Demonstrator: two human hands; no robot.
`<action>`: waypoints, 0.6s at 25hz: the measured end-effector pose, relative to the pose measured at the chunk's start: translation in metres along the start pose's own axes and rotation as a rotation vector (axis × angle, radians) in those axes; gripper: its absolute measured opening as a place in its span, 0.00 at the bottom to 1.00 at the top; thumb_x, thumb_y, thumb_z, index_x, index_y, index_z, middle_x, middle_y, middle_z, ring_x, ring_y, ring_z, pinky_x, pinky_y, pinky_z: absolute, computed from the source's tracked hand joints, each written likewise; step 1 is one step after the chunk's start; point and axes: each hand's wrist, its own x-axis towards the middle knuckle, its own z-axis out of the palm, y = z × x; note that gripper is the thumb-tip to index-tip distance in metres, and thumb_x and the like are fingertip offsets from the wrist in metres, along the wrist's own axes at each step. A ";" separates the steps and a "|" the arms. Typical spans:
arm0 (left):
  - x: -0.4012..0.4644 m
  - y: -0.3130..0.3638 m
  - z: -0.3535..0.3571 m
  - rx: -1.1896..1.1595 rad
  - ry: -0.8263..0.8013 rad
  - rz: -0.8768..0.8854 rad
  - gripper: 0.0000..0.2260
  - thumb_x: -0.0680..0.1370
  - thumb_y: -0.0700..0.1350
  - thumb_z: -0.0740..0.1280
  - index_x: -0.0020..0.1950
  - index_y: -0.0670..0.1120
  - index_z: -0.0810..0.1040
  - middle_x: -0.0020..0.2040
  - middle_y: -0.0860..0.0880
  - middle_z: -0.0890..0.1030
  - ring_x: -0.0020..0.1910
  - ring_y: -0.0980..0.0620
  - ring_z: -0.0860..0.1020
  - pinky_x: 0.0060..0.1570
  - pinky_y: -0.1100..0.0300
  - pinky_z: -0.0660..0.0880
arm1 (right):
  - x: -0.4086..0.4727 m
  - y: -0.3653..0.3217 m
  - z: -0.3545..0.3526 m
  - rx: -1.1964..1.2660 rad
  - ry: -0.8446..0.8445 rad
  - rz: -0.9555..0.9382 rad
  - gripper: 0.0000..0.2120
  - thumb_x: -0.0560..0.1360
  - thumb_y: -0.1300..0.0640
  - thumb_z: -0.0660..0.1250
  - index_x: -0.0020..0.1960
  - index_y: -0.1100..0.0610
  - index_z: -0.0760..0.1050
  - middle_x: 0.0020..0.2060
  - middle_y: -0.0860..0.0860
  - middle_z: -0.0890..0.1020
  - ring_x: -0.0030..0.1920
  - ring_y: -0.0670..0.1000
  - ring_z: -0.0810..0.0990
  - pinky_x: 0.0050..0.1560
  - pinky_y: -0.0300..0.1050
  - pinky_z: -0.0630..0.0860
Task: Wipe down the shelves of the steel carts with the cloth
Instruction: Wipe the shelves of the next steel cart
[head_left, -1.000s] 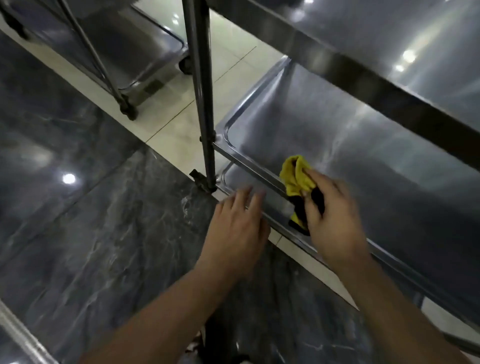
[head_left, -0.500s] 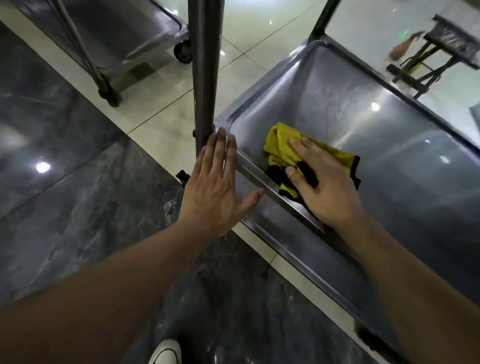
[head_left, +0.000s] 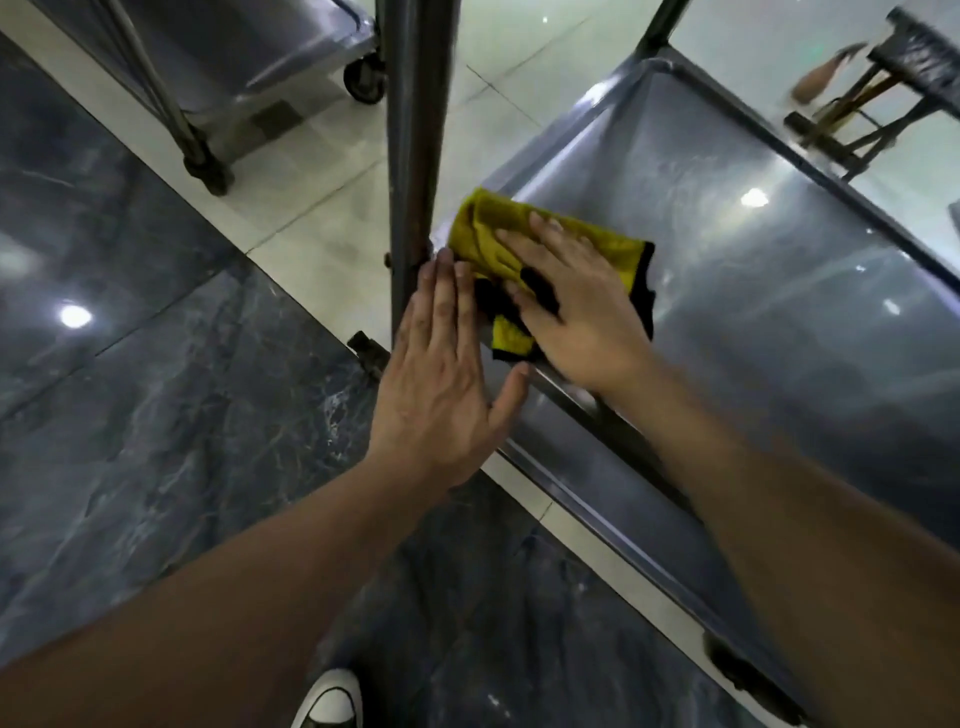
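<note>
Gleaming under ceiling lights, a brushed-steel cart shelf (head_left: 779, 322) with rounded rim fills 3 o'clock; its tubular post (head_left: 415, 156) rises at 12. Right hand (head_left: 576, 306), fingers flat, presses the yellow black-edged cloth (head_left: 483, 228) into the shelf's corner; left hand (head_left: 441, 379), fingers together, rests flat against the post.

Both forearms are bare with no sleeve, watch or ring showing on the left hand (head_left: 441, 384) or right hand (head_left: 576, 306), and a black shoe (head_left: 330, 701) with a white toe cap shows below.

cloth (head_left: 519, 234): yellow, black edging | shelf (head_left: 779, 322): grey steel | floor (head_left: 156, 415): dark veined marble
</note>
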 end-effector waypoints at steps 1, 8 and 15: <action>0.000 -0.001 0.000 -0.012 -0.018 0.020 0.39 0.81 0.66 0.42 0.82 0.40 0.37 0.83 0.42 0.37 0.81 0.48 0.36 0.81 0.49 0.46 | 0.008 0.010 -0.005 -0.020 -0.031 -0.003 0.26 0.82 0.41 0.56 0.79 0.44 0.62 0.80 0.51 0.62 0.80 0.53 0.57 0.81 0.53 0.52; 0.001 0.002 -0.005 0.007 -0.055 0.011 0.42 0.75 0.62 0.45 0.81 0.40 0.35 0.82 0.42 0.35 0.81 0.47 0.34 0.81 0.50 0.42 | 0.012 -0.007 0.004 -0.036 0.110 0.257 0.27 0.83 0.41 0.54 0.80 0.44 0.60 0.81 0.51 0.59 0.81 0.52 0.55 0.81 0.52 0.48; 0.002 0.003 -0.003 0.063 -0.032 0.050 0.41 0.77 0.61 0.48 0.82 0.40 0.37 0.82 0.41 0.37 0.82 0.46 0.36 0.81 0.52 0.40 | 0.010 0.042 -0.017 -0.023 0.082 0.502 0.29 0.83 0.39 0.54 0.81 0.44 0.55 0.82 0.51 0.55 0.82 0.51 0.50 0.81 0.51 0.44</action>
